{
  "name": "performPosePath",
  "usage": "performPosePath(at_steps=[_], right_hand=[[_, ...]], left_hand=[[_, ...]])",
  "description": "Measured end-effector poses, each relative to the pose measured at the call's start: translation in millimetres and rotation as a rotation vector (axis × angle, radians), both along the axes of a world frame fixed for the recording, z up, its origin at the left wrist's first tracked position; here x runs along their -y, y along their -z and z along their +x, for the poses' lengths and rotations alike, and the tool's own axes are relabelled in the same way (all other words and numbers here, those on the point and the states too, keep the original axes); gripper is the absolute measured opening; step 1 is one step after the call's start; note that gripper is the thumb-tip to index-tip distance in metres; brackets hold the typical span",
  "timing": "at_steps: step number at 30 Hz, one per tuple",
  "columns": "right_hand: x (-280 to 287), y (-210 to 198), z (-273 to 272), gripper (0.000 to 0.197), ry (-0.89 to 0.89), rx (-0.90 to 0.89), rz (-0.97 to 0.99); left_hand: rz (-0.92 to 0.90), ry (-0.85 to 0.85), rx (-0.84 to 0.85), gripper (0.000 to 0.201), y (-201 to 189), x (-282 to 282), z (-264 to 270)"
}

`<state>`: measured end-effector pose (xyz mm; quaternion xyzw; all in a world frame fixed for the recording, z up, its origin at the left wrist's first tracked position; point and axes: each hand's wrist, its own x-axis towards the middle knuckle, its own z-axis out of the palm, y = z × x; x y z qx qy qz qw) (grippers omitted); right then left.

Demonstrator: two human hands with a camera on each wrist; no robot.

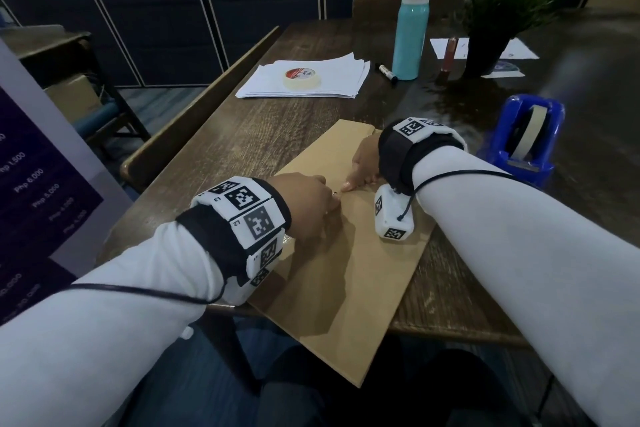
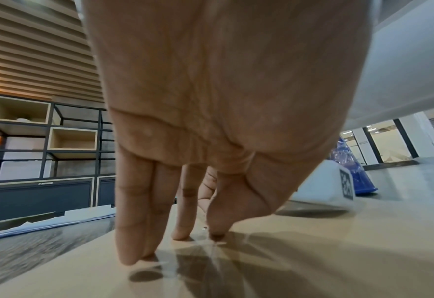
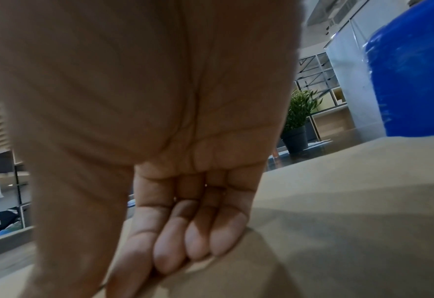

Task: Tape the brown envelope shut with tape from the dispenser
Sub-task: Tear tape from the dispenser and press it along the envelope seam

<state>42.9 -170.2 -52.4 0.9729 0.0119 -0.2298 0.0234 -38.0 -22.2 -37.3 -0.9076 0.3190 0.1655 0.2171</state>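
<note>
Envelope (image 1: 349, 253), brown and flat, lay across the lower middle of the head frame on the tabletop (image 1: 277, 128), its near end overhanging the edge. We saw clear tape (image 2: 200, 260) glinting on its surface. Our left hand (image 1: 304, 204) and right hand (image 1: 363, 163) pressed it with straight fingers, no grip closed round anything. Blue dispenser (image 1: 523, 142) stood at right.

Dark wooden worktop (image 1: 263, 128) carries a brown envelope (image 1: 349, 274), blue tape dispenser (image 1: 523, 142), paper stack (image 1: 332, 87), teal bottle (image 1: 410, 33), marker (image 1: 388, 73), potted plant (image 1: 491, 28).
</note>
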Motion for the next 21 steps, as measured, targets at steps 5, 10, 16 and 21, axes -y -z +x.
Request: performPosePath(at_steps=[5, 10, 16, 21], right_hand=[[4, 1, -9, 0.031, 0.146, -0.070, 0.240], [-9, 2, -8, 0.054, 0.127, -0.086, 0.149], [-21, 3, -16, 0.049, 0.087, -0.027, 0.090], [-26, 3, -31, 0.035, 0.196, -0.124, 0.385]], left_hand=[[-0.039, 0.005, -0.052, 0.048, -2, -12, 8], [-0.108, 0.016, -0.089, 0.053, 0, -27, 15], [-0.084, -0.021, -0.113, 0.043, 0, -42, 25], [-0.103, -0.070, -0.135, 0.037, -4, -45, 26]])
